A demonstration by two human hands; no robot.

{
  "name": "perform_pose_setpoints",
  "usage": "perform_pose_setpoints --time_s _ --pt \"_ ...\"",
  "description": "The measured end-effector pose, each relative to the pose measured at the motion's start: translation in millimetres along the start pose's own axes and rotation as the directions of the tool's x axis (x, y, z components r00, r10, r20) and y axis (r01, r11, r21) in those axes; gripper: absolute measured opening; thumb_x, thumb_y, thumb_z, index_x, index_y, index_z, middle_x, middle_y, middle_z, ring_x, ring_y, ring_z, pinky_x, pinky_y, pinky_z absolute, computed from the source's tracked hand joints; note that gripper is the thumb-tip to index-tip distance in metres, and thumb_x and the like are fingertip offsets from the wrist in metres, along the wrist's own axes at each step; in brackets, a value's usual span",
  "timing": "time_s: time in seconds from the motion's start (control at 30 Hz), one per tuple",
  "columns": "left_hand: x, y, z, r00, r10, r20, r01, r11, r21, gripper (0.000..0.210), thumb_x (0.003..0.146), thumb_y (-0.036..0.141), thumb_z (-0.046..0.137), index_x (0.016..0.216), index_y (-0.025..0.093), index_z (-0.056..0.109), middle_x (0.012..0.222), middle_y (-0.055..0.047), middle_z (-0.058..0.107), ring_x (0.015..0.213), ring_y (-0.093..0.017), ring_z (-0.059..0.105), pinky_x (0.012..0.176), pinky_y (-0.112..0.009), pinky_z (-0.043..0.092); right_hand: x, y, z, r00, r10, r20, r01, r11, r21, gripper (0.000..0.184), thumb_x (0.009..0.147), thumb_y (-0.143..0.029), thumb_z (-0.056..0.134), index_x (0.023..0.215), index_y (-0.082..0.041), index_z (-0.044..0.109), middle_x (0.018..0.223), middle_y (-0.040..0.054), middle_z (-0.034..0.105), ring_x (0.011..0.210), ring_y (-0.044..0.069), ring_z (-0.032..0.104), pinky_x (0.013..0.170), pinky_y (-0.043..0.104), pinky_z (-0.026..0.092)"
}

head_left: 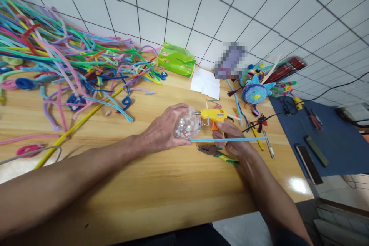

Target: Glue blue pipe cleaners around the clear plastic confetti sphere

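My left hand (161,128) is wrapped round a clear ball (186,125) with shiny, colourful bits in it. A yellow glue gun (213,114) is in my right hand (230,136), with fingers around its handle and orange trigger. Its metal nozzle points left, at the upper part of the ball; whether it touches I cannot tell. From the ball's lower edge a light blue pipe cleaner (207,140) runs straight right, passing in front of my right hand. Pliers (215,152) with green and yellow handles lie just beneath that hand on the wooden table (161,200).
A big heap of coloured pipe cleaners (66,57) covers the table's left side. Along the tiled wall stand a green tissue pack (176,59), white paper (205,83) and a blue coiled craft piece (255,94). A pen (269,147) lies right, near a dark blue mat (325,138).
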State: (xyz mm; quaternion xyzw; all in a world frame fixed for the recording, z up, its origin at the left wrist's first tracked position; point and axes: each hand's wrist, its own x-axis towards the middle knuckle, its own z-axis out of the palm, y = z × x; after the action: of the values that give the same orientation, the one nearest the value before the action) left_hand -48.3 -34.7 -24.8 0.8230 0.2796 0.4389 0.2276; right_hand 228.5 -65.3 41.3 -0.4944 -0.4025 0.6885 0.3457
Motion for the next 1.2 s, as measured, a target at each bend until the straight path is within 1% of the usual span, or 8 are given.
perform_pose_setpoints --time_s 0.17,0.37,0.5,0.73,0.83,0.9,1.07,1.2 --pt "0 0 0.9 0.999 0.029 -0.02 -0.028 0.999 0.021 0.107 0.073 0.046 0.097 0.156 0.025 0.033 0.15 -0.02 0.056 0.144 -0.039 0.057 0.118 -0.063 0.054 5 -1 3 1.0 0.014 -0.016 -0.013 1.0 0.026 0.051 0.077 -0.056 0.091 0.074 -0.02 0.055 0.058 -0.0082 0.048 0.039 0.006 0.043 0.036 0.018 0.04" --pt "-2 -1 2.4 0.999 0.039 0.01 -0.04 0.998 0.045 0.105 0.075 0.05 0.095 0.156 0.026 0.034 0.152 -0.02 0.055 0.147 -0.039 0.055 0.116 -0.064 0.054 8 -2 0 0.999 0.038 -0.022 -0.037 0.998 0.051 0.05 0.077 -0.053 0.092 0.078 -0.02 0.054 0.06 -0.0091 0.047 0.041 0.005 0.041 0.034 0.017 0.037" --pt "-4 0 3.0 0.999 0.042 0.03 -0.044 0.997 0.061 0.104 0.076 0.053 0.093 0.157 0.024 0.034 0.152 -0.021 0.055 0.147 -0.039 0.054 0.117 -0.063 0.054 7 -6 -3 0.998 0.054 0.024 -0.054 0.998 0.04 0.05 0.078 -0.052 0.092 0.076 -0.02 0.052 0.06 -0.0087 0.046 0.042 0.005 0.041 0.037 0.016 0.036" --pt "-4 0 1.4 0.998 0.046 0.052 -0.05 0.996 0.076 0.104 0.076 0.051 0.094 0.157 0.023 0.035 0.151 -0.021 0.056 0.146 -0.038 0.056 0.116 -0.061 0.055 6 -10 -17 0.989 0.113 0.095 -0.111 0.993 -0.031 0.044 0.084 -0.053 0.085 0.082 -0.018 0.059 0.057 -0.0093 0.044 0.04 0.004 0.037 0.037 0.016 0.03" --pt "-5 1 1.1 0.998 0.021 0.065 -0.026 0.997 0.078 0.103 0.076 0.051 0.094 0.156 0.024 0.036 0.15 -0.02 0.058 0.147 -0.039 0.055 0.118 -0.062 0.053 8 -9 -19 0.987 0.116 0.108 -0.11 0.992 -0.058 0.044 0.084 -0.055 0.084 0.084 -0.019 0.059 0.055 -0.0092 0.045 0.04 0.006 0.041 0.038 0.017 0.034" --pt "-5 0 1.0 0.997 0.048 0.063 -0.053 0.995 0.081 0.102 0.077 0.05 0.093 0.157 0.024 0.035 0.151 -0.021 0.056 0.148 -0.039 0.054 0.118 -0.063 0.053 9 -8 -19 0.99 0.103 0.092 -0.097 0.993 -0.065 0.044 0.085 -0.056 0.082 0.085 -0.02 0.058 0.056 -0.0092 0.046 0.039 0.007 0.042 0.037 0.018 0.035" --pt "-6 -1 0.4 0.994 0.094 0.048 -0.098 0.992 0.078 0.101 0.079 0.049 0.092 0.157 0.024 0.032 0.151 -0.021 0.055 0.145 -0.039 0.056 0.115 -0.063 0.055 6 -7 -23 0.99 0.092 0.104 -0.084 0.994 -0.075 0.041 0.088 -0.055 0.081 0.087 -0.02 0.059 0.056 -0.0095 0.047 0.038 0.006 0.041 0.037 0.018 0.032" --pt "-5 -1 0.4 0.994 0.103 0.035 -0.105 0.993 0.061 0.101 0.078 0.047 0.093 0.157 0.024 0.033 0.15 -0.021 0.055 0.144 -0.038 0.056 0.114 -0.064 0.055 1 -10 -29 0.984 0.134 0.115 -0.125 0.988 -0.088 0.043 0.086 -0.056 0.083 0.087 -0.019 0.06 0.055 -0.0093 0.047 0.038 0.006 0.036 0.036 0.018 0.027"
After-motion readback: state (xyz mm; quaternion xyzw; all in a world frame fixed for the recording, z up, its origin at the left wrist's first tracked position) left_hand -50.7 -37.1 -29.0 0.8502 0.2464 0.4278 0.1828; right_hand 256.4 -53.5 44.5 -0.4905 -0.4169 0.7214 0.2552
